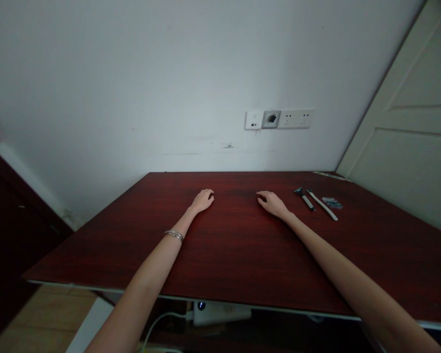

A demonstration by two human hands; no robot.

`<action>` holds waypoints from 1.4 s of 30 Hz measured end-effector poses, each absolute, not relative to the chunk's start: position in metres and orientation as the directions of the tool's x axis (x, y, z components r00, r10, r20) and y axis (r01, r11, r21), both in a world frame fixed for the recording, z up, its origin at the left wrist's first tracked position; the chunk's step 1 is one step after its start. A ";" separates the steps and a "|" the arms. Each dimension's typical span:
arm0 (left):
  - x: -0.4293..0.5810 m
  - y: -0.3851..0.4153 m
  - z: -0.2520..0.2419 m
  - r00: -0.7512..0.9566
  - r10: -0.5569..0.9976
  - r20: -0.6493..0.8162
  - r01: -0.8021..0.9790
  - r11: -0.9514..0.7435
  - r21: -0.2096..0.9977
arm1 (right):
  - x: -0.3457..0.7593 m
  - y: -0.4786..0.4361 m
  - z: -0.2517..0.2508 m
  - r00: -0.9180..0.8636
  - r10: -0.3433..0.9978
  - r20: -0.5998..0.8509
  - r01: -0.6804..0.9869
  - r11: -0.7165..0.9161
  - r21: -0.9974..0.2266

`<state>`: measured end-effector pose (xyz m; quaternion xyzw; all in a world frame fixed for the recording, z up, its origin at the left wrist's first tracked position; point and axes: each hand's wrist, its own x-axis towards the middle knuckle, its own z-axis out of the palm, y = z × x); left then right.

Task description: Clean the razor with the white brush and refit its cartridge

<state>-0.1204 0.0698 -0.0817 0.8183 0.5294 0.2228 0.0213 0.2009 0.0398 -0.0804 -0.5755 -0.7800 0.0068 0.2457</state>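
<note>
Grey razor (307, 201) aslant, head toward wall (191, 73)

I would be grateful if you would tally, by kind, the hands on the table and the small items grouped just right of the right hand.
Hands: 2 (left hand, right hand)
Razor: 1
Toothbrush: 1
Packet-like bundle: 1 (contents too small to tell)
Total: 5

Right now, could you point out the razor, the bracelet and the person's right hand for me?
Razor (307, 201): head camera view, on the handle.
Bracelet (174, 235): head camera view, on the silvery band.
Right hand (274, 203): head camera view, on the back of the hand.
</note>
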 end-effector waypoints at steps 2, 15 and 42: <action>-0.121 0.070 -0.082 0.337 0.874 0.351 0.854 -0.440 0.277 | 0.213 0.041 -0.068 -0.098 0.921 0.378 0.909 0.237 -0.343; -0.121 0.081 -0.083 0.317 0.882 0.349 0.849 -0.428 0.310 | 0.336 -0.004 -0.047 0.289 0.926 0.244 0.947 -0.239 -0.215; 0.011 0.062 -0.004 0.343 0.918 0.199 0.551 -0.369 0.748 | 0.245 -0.002 -0.037 -0.045 0.851 0.522 0.939 0.215 -0.269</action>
